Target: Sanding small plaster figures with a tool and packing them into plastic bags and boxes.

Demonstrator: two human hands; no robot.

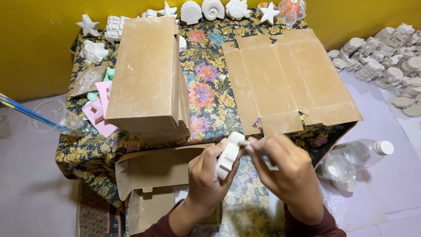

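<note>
- The left hand [206, 173] holds a white plaster piece [229, 154]; its fingers are wrapped tight around the lower end, and the piece stands up on its edge, tilted a bit to the right.
- The right hand [285, 169] is pressed up to the top end of the same piece; its fingers are bent and pinched together there; something small and pale shows under them, too blurred to tell what it is; the two hands are close together, with only the piece between them.
- Just below the left hand is an open brown box [151, 193] with its flaps out; the left wrist lies over its right side.
- Above the left hand stands a stack of shut brown boxes [147, 74]; it hides part of the flowery cloth [206, 87] and the pink paper shapes [100, 112] beside it.
- Above the right hand a flat, unfolded box [287, 79] lies spread on the cloth, near the fingers but not touching them.
- To the right of the right hand lies a clear bottle [366, 151] with a white cap, on its side, with a clear cup [338, 169] just beside it.
- Far to the left of the hands a clear cup with brushes [57, 117] lies tipped over.
- Far above the hands, white shells and stars [212, 9] stand in a row by the yellow wall; well off to the right is a heap of more white pieces [386, 57].
</note>
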